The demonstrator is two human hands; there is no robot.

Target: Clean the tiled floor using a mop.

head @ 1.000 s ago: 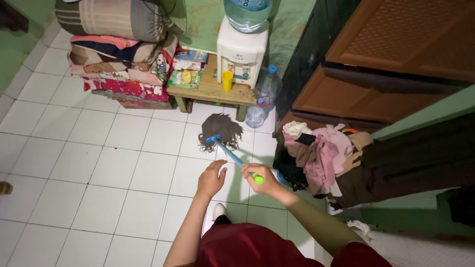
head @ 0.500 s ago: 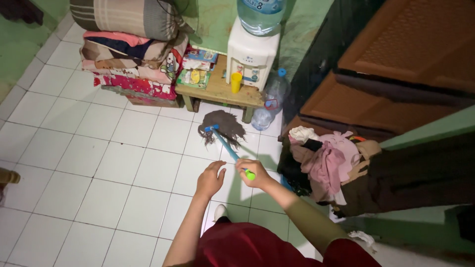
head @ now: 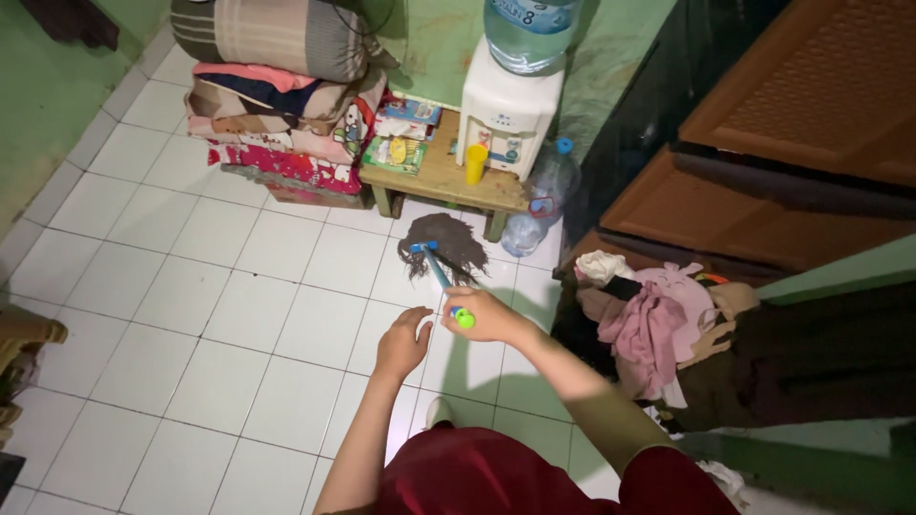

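Blue mop handle (head: pixel 441 279) runs away from me toward the low wooden table (head: pixel 441 178), its head (head: pixel 444 243) farther forward than before; my right hand (head: pixel 489 316) grips the green end, left hand (head: pixel 403 343) open, empty.

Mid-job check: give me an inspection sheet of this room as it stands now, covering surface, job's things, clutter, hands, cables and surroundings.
Surface: white tiled floor, a few dark specks.
Job's things: mop, its dark head on the tiles in front of the low wooden table; blue handle with green end.
Clutter: pile of clothes on the right; stacked bedding at the back left.
Hands: right hand grips the handle's green end; left hand open, off the handle.
Cables: dark cord above the bedding.
Surroundings: water dispenser and yellow cup on the table, plastic bottles beside it, brown cabinet, green walls.
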